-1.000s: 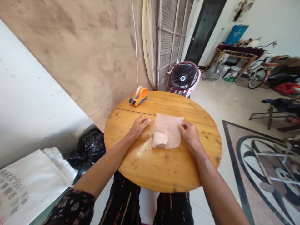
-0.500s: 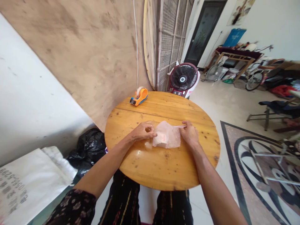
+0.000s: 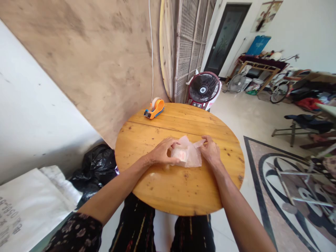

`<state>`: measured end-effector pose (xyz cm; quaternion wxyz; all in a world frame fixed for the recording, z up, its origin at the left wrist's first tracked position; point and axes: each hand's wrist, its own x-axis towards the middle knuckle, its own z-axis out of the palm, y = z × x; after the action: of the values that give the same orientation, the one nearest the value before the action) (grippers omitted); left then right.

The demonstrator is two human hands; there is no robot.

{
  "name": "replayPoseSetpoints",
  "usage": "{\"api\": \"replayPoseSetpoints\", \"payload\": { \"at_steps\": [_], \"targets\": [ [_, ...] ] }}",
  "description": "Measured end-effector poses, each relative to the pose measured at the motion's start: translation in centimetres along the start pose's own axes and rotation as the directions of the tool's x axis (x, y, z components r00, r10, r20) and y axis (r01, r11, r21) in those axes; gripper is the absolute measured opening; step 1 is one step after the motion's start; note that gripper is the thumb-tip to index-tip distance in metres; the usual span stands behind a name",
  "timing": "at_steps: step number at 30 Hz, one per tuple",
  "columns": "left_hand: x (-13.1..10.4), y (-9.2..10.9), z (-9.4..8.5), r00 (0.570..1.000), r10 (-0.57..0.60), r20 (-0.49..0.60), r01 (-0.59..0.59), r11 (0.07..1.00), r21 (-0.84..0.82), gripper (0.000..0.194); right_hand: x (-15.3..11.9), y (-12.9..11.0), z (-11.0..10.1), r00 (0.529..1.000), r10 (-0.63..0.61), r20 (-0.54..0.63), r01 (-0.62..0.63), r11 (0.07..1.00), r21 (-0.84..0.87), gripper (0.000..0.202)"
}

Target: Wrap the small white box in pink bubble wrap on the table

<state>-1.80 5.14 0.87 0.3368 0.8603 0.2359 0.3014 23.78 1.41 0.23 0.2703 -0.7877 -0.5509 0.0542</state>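
Note:
On the round wooden table [image 3: 168,189] lies a small pale box [image 3: 180,155] with reddish print, covered by translucent pinkish wrap [image 3: 194,155]. My left hand [image 3: 165,151] grips the box from its left side, thumb at the near edge and fingers at the far edge. At the right, my right hand [image 3: 210,150] pinches a raised corner of the wrap between thumb and fingers. The box's left end is partly hidden by my left hand.
An orange tape dispenser [image 3: 154,108] stands at the table's far left edge. Behind the table is a fan [image 3: 203,89]. Black plastic bags [image 3: 98,162] and a white sack [image 3: 31,199] are at the left, beside a wooden panel.
My left hand has moved right and closed around the box. The wrap corner held by my right hand now shows wider and more lifted. The view has shifted slightly.

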Motion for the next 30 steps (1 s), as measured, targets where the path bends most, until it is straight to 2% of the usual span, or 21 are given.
{"api": "replayPoseSetpoints", "payload": {
  "at_steps": [2,5,8,11,14,16,19,22,24,27,30],
  "targets": [
    [0.0,0.0,0.2,0.999,-0.025,-0.048,0.025,1.000,-0.009,0.051,0.0,0.0,0.0,1.000,-0.010,-0.015,0.010,0.999,0.042,0.039],
    [0.1,-0.7,0.1,0.978,-0.137,-0.158,0.130,0.990,-0.054,0.043,0.2,0.2,0.1,0.999,-0.015,-0.039,0.018,0.996,0.091,0.037],
    [0.2,-1.8,-0.2,0.930,-0.265,-0.256,0.237,0.962,-0.135,0.030,0.3,0.5,0.1,0.998,-0.009,-0.059,0.016,0.993,0.117,0.037],
    [0.2,-2.7,-0.9,0.859,-0.354,-0.370,0.311,0.935,-0.171,0.026,0.4,0.6,0.0,0.998,0.017,-0.064,-0.008,0.989,0.145,0.036],
    [0.2,-2.9,-1.4,0.798,-0.380,-0.468,0.334,0.925,-0.182,0.024,0.4,0.6,-0.1,0.998,0.028,-0.060,-0.019,0.987,0.160,0.036],
    [0.3,-2.6,-1.7,0.794,-0.351,-0.495,0.293,0.936,-0.194,0.022,0.3,0.6,-0.2,0.997,0.041,-0.059,-0.031,0.986,0.164,0.037],
    [0.2,-1.9,-1.8,0.844,-0.307,-0.439,0.238,0.949,-0.207,0.018,0.2,0.7,-0.1,0.994,0.050,-0.099,-0.031,0.982,0.186,0.041],
    [0.2,-1.5,-1.8,0.922,-0.294,-0.251,0.253,0.950,-0.184,0.032,0.1,0.8,-0.1,0.988,0.017,-0.154,0.020,0.972,0.235,0.045],
    [0.2,-1.5,-1.8,0.960,-0.260,-0.103,0.248,0.961,-0.120,0.041,0.0,0.7,0.0,0.985,-0.017,-0.172,0.063,0.961,0.268,0.045],
    [0.1,-1.8,-1.9,0.974,-0.225,0.022,0.226,0.974,-0.014,0.035,0.1,0.5,0.0,0.979,-0.100,-0.179,0.154,0.934,0.323,0.039],
    [-0.1,-2.2,-2.2,0.961,-0.274,0.031,0.274,0.961,-0.025,0.020,0.3,0.5,0.1,0.969,-0.172,-0.178,0.230,0.892,0.389,0.023]
  ]
}}
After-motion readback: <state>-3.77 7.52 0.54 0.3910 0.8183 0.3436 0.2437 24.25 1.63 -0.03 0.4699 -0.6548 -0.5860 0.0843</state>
